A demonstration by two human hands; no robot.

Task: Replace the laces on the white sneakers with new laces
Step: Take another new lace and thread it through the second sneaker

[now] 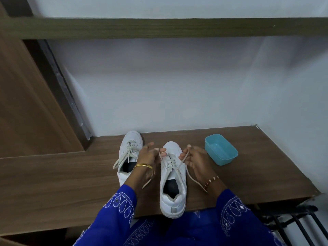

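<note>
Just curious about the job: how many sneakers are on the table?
2. One sneaker lies by the wall, partly behind the left hand. The nearer sneaker sits at the table edge, its lace ends held by both hands.

Both arms reach forward in blue embroidered sleeves. Left hand up, back facing us, a gold bangle on the wrist, fingertips pinched round a lace end. Right hand level with it, fingers curled, gripping the other lace end, a beaded bracelet on that wrist.
</note>
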